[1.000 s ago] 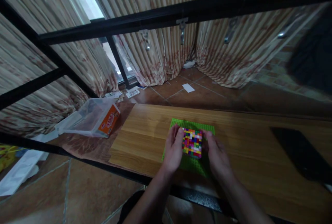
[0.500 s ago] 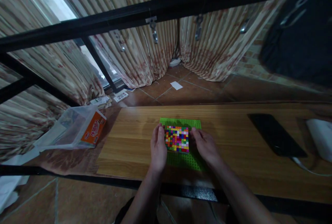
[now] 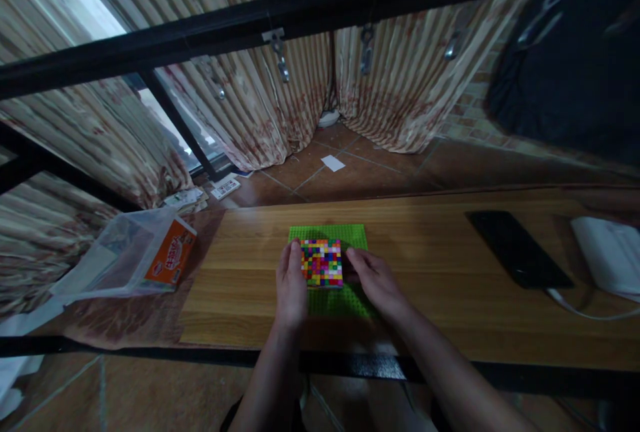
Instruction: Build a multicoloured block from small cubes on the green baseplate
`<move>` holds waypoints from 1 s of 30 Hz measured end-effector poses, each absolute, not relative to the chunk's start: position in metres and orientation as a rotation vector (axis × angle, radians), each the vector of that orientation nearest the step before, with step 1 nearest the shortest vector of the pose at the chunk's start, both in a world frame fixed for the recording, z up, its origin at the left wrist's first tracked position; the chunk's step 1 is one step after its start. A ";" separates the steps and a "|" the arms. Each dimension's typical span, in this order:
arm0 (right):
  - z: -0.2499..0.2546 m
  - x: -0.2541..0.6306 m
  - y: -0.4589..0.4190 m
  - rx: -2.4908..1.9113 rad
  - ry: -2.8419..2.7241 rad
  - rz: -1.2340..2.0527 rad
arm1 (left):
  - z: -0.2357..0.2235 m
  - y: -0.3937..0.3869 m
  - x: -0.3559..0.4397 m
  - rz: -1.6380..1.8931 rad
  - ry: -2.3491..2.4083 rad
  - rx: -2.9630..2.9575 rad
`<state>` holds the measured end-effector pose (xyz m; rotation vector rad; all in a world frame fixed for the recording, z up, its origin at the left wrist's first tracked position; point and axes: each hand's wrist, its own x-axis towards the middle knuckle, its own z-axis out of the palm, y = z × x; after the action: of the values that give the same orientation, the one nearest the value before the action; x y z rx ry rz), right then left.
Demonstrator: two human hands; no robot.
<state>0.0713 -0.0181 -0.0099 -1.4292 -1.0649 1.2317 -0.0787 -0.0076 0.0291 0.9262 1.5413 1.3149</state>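
Observation:
A square panel of small multicoloured building bricks is over a green studded baseplate, its near side edge showing. My left hand is closed on the panel's left edge, the thumb along the top and the other fingers mostly hidden. On the opposite side, my right hand is half curled with its thumb stretched toward the panel. A narrow gap shows between that thumb and the bricks; the fingers beneath are in shadow, so whether they touch the panel is unclear.
The wooden tabletop carries a black phone with a white cable and a white box-shaped object at the right. Left of the table sits a clear plastic bin with an orange label. A black metal bar crosses above.
The view has swung slightly, so the whole scene sits farther left. Both hands keep nearly the same pose around the brick panel.

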 end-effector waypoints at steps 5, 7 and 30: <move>-0.016 0.054 -0.021 -1.257 -1.094 1.380 | 0.028 0.000 -0.091 1.383 1.543 0.864; -0.016 0.050 -0.021 -1.212 -1.130 1.401 | 0.031 0.002 -0.095 1.386 1.593 0.907; 0.003 0.079 -0.017 -1.302 -1.193 1.156 | 0.025 0.005 -0.077 1.353 1.408 0.721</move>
<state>0.0790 -0.0166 0.0033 -1.3023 -1.1926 1.1555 -0.0770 0.0051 0.0252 0.7209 1.4084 1.3533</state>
